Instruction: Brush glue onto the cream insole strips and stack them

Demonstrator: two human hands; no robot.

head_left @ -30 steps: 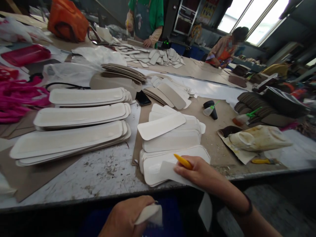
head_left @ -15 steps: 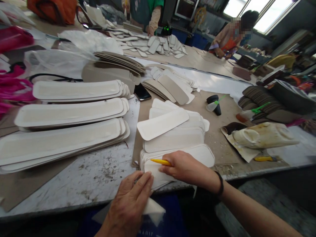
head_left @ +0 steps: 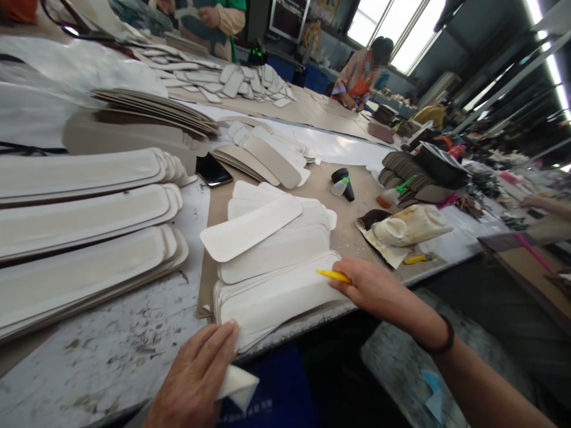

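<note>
- My hands are apart: left hand [head_left: 191,370] around a folded white scrap [head_left: 241,380], right hand [head_left: 371,286] clamped on a yellow pointed tool [head_left: 332,276].
- Between them, a thin white papery sheet [head_left: 276,295] lies over stacked rounded white pieces [head_left: 276,257].
- Uneven tension could skew it (loose layers might slide).

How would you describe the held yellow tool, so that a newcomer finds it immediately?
On the worktable, find the frontmost middle stack of white panels. At its right end, the right hand grips the yellow tool, pointing left; another, yellow-handled tool lies unheld.
</note>
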